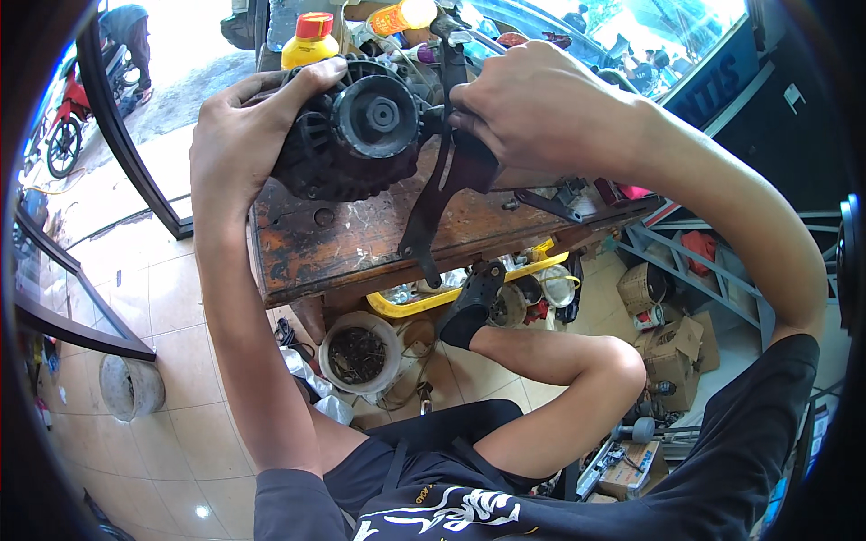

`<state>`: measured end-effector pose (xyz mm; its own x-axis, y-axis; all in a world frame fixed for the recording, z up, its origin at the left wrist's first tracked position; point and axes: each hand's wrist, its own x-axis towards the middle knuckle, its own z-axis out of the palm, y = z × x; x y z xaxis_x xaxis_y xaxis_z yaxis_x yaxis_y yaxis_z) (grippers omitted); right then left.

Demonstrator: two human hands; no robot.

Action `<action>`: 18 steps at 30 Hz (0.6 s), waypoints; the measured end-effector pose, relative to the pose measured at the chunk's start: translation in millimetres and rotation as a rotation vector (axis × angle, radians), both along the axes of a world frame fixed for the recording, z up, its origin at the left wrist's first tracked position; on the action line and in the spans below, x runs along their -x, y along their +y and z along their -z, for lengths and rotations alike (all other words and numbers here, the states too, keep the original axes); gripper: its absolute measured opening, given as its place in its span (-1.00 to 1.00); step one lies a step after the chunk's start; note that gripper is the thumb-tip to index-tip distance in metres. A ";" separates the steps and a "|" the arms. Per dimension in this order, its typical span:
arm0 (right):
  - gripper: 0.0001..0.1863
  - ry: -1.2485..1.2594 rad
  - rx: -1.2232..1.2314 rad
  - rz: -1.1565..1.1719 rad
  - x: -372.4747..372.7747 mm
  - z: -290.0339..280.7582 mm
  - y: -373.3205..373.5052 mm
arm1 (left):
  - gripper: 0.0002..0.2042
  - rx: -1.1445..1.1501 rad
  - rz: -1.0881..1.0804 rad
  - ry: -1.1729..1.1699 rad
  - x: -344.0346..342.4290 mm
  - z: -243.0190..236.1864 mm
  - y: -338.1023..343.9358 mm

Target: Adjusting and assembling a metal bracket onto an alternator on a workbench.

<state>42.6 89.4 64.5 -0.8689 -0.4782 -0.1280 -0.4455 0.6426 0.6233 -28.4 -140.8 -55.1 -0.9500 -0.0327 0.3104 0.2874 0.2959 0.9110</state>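
The left hand [236, 135] grips a dark alternator [379, 113] from its left side, the thumb laid over the top of the casing and the round pulley facing the wearer. The right hand [532, 99] is closed on a dark slotted bracket [420, 225], fingers curled under the palm, just beside the alternator's right side. Both are over the front of a worn wooden bench [307, 243]; whether the alternator rests on it cannot be told. The left forearm rises nearly straight, while the right elbow bends far out and that forearm slants in from the right.

Behind the alternator stands a yellow bottle [309, 50] with a red cap, closed, its contents hidden. An orange and yellow bottle [397, 16] lies tilted near it.

Below the bench, a yellow tray [406, 309] holds clear, shiny items too small to tell. On the tiled floor, a white bucket [395, 345] contains a heap of small dark scraps. Farther left stands a grey bucket [131, 389], its inside unclear. To the right sits a cardboard box [672, 374] with raised flaps. Outside, a red motorcycle [65, 113] stands near a person [135, 41].
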 end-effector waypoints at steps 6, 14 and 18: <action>-0.80 0.105 -0.186 -0.240 -2.9 -10.6 -0.5 | -0.18 -0.125 0.026 -0.043 -1.7 5.4 -8.3; -0.83 0.084 -0.255 -0.209 2.7 -8.2 -5.1 | -0.19 -0.081 0.017 -0.041 -9.4 -1.4 -4.0; -0.76 -0.035 -0.063 -0.113 -2.7 -2.8 -2.6 | -0.18 -0.056 0.007 -0.006 -12.4 -0.8 0.3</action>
